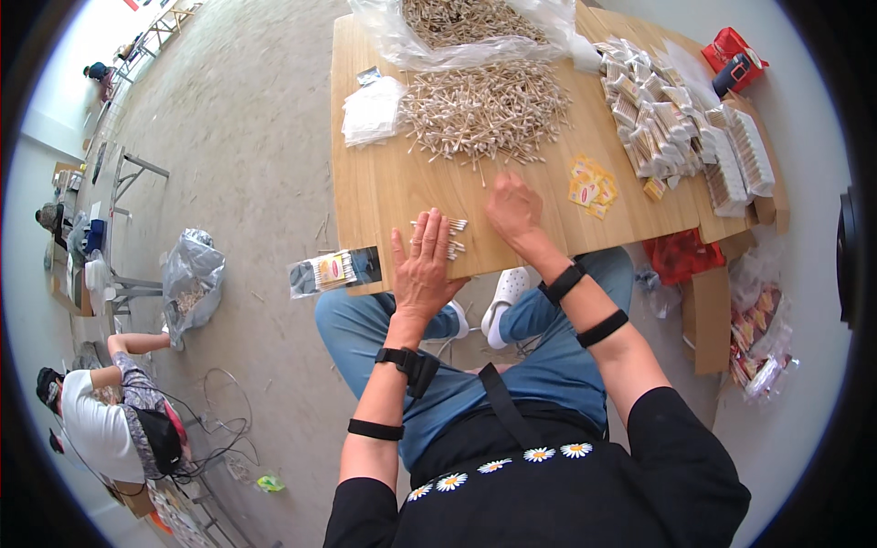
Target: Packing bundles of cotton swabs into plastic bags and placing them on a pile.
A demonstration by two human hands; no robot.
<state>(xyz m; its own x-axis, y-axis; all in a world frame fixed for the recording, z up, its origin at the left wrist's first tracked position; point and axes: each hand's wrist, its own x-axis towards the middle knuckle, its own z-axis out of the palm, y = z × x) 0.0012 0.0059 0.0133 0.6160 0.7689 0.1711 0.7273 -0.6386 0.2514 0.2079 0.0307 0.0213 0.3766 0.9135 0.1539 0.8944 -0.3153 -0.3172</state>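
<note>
On the wooden table point(384, 196) my left hand point(420, 265) lies flat, its fingers stretched out over a small row of cotton swabs point(457, 235). The swabs' white tips stick out on the right side of those fingers. My right hand point(513, 205) is closed, knuckles up, just below a big loose heap of cotton swabs point(489, 110). Whatever its curled fingers hold, if anything, is hidden. A packed clear bag of swabs point(333, 270) with a yellow label rests at the table's near left corner. Several yellow cards point(592, 186) lie to the right of my right hand.
A clear plastic bag full of swabs point(470, 23) sits at the far edge, with white sheets point(373, 110) at the left. Bundled swabs point(653, 119) are stacked at the right, beside a dark flask point(731, 75). A cardboard box point(708, 315) stands below. Another person point(114, 402) works at the left.
</note>
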